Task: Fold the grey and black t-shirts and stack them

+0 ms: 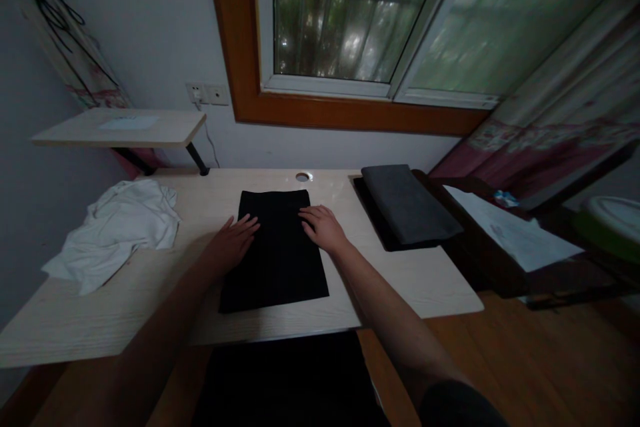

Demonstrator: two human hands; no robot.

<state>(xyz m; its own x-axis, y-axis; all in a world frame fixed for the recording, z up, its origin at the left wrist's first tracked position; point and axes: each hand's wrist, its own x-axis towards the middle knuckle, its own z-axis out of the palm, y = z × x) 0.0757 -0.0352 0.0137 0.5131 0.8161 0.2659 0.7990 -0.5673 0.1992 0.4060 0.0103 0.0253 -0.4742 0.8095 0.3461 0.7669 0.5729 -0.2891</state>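
Note:
A piece of black cloth (280, 253), folded into a neat near-rectangle, lies flat on the pale wooden table (400, 280) in front of me. What kind of garment or cloth it is, I cannot tell. My left hand (233, 243) rests with fingers spread on its left edge. On the opposite side, the fingertips of my right hand (323, 227) touch the upper right edge, the fingers stretched out. Neither hand grips anything.
Crumpled white cloth (125, 227) lies at the table's left. Folded dark grey cloth (407, 203) sits on a black piece (377, 220) at the right. A small raised shelf (175, 127) stands at the back left. Beyond the right edge, a paper sheet (510, 230) rests on dark furniture.

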